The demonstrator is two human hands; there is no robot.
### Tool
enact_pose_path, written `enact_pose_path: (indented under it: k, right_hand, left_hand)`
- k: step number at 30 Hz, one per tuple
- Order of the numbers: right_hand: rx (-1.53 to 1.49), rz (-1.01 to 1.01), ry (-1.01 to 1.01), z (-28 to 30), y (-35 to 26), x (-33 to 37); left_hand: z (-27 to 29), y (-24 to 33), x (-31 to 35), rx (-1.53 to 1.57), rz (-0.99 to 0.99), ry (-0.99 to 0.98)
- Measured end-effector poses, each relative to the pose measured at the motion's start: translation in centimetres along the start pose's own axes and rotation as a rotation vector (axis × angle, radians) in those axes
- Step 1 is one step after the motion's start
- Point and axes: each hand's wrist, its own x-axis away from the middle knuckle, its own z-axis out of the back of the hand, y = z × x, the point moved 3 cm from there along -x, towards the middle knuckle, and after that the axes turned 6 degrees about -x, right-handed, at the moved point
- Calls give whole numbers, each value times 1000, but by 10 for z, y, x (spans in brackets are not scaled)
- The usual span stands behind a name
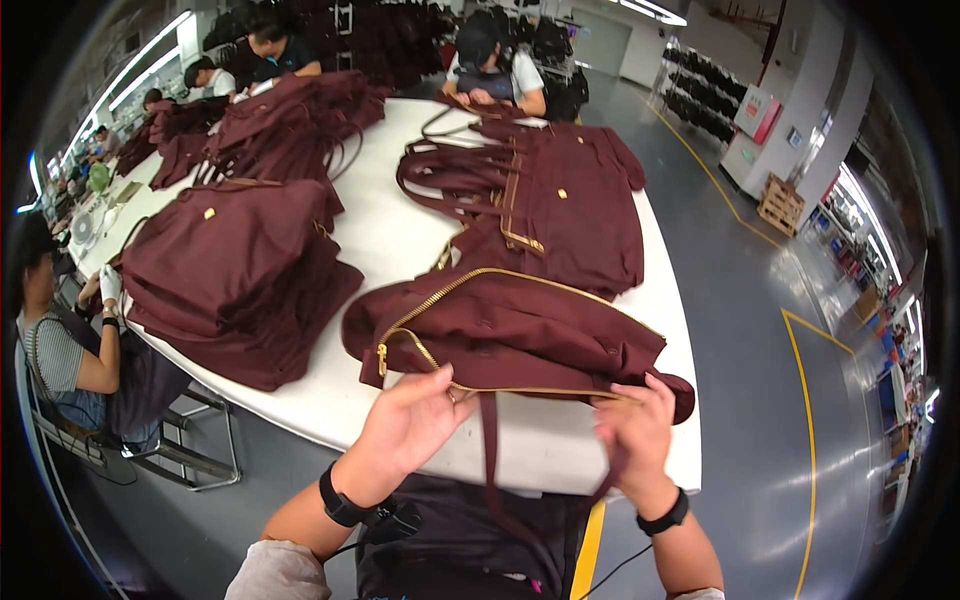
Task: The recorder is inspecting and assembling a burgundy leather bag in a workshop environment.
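A burgundy fabric bag (520, 325) lies on the near part of the white table, its top unzipped. Gold zipper teeth line both edges of the opening, and the zipper pull (382, 358) hangs at the left end. My left hand (415, 425) pinches the near edge of the opening toward its left end. Farther right along that same edge, my right hand (640, 430) grips the rim with fingers bent. A burgundy strap (490, 450) droops from the bag over the table's front edge, between my forearms. The inside of the bag shows dark folds of cloth.
Stacked burgundy bags (230, 270) stand on the left, more bags with handles (580, 200) lie behind mine, and a heap (290, 110) lies farther back. People sit around the white table (390, 190). A metal stool (190, 440) is at the left; a wooden pallet (780, 205) stands beyond the right aisle.
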Motion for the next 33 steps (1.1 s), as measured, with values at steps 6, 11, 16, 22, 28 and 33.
enact_pose_path:
  k: [6,11,16,22,28,33]
  right_hand:
    - [-602,-458,225,32,29,-70]
    - [-763,-512,395,67,31,-107]
    - [-905,-459,423,101,61,-107]
    - [-1297,-878,642,85,65,-103]
    - [-1424,-1096,615,52,68,-66]
    - [-1375,-995,434,54,63,-41]
  left_hand:
    - [11,24,19,-765,-28,83]
    - [58,29,42,-869,-163,379]
    - [83,-13,62,-511,-84,611]
    - [33,-67,69,-52,-36,-251]
    - [1,-77,43,-596,113,10]
    - [-15,-23,10,-842,-220,229]
